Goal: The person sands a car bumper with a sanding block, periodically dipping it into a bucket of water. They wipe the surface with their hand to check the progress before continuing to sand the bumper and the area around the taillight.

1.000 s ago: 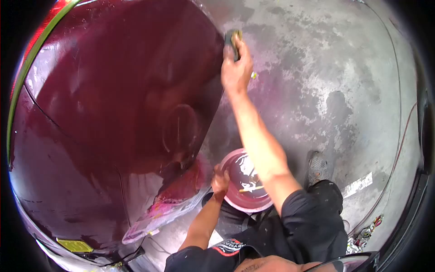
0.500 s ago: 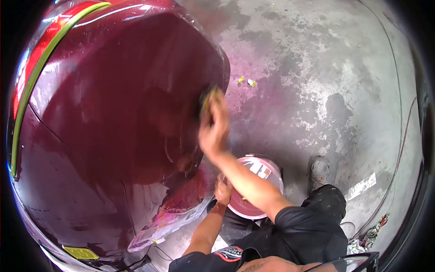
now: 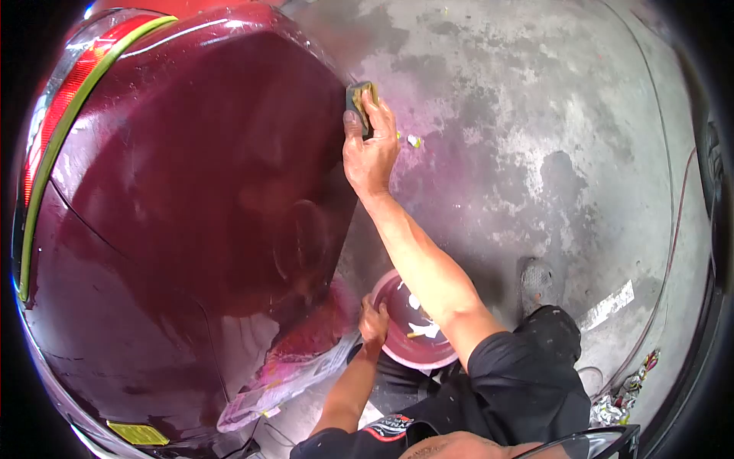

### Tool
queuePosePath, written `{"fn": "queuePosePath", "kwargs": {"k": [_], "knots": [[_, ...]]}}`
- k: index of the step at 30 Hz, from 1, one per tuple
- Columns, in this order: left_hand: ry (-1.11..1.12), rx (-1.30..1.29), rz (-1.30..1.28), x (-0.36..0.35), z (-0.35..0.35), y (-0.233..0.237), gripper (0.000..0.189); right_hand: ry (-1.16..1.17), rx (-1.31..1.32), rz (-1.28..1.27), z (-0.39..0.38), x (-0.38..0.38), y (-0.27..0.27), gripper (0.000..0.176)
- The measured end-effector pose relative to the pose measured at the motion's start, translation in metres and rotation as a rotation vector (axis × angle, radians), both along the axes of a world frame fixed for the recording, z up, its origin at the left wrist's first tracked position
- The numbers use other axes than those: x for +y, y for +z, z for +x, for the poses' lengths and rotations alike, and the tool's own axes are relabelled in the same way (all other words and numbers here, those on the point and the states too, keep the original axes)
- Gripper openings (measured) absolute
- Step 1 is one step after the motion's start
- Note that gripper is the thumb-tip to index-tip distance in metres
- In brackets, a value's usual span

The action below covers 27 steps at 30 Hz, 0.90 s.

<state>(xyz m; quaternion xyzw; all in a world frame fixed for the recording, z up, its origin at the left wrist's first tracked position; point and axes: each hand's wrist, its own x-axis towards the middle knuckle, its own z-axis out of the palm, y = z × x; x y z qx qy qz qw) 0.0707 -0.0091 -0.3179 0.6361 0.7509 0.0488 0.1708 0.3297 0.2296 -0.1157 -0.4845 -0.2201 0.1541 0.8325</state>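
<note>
My right hand [image 3: 370,149] grips a sanding block [image 3: 362,103], dark on one side and yellowish on the other, at the right edge of a wet, dark red car panel [image 3: 222,161]. My left hand [image 3: 374,321] is closed on the left rim of a pink bucket [image 3: 417,356]. Reddish liquid and some pale pieces show inside the bucket. My right forearm passes over its right side.
A red tail light [image 3: 65,99] edged with green tape is at the upper left. Plastic sheeting [image 3: 294,390] hangs below the panel. A cable [image 3: 673,260], crumpled foil wrappers [image 3: 619,405] and a white strip [image 3: 609,306] lie on the floor at the right.
My right hand has moved up along the panel's edge with the block. The bucket appears shifted slightly left and tilted, showing more of its inside. My left hand stays at its rim.
</note>
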Motion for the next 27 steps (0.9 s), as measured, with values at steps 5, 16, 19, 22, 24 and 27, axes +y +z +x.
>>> {"fn": "queuePosePath", "kwargs": {"k": [5, 16, 19, 22, 24, 27], "knots": [[-0.079, -0.102, 0.039, 0.004, -0.009, -0.011, 0.048, -0.018, -0.161, -0.109, -0.100, -0.054, -0.055, 0.045], [-0.060, 0.030, -0.027, 0.000, -0.020, -0.019, 0.048, -0.053, -0.194, -0.181, -0.063, -0.026, -0.057, 0.043], [-0.049, -0.089, 0.023, -0.009, -0.016, -0.011, 0.047, 0.039, -0.007, -0.188, -0.019, -0.001, -0.035, 0.038], [-0.032, -0.045, -0.002, 0.001, -0.007, -0.006, 0.048, -0.047, -0.208, -0.113, -0.078, -0.044, -0.058, 0.034], [-0.040, -0.069, 0.014, 0.007, -0.008, -0.008, 0.047, -0.088, -0.189, -0.020, -0.106, -0.061, -0.046, 0.033], [0.010, -0.062, -0.019, 0.004, 0.001, 0.005, 0.046, -0.117, -0.240, -0.083, -0.041, -0.015, -0.026, 0.027]]}}
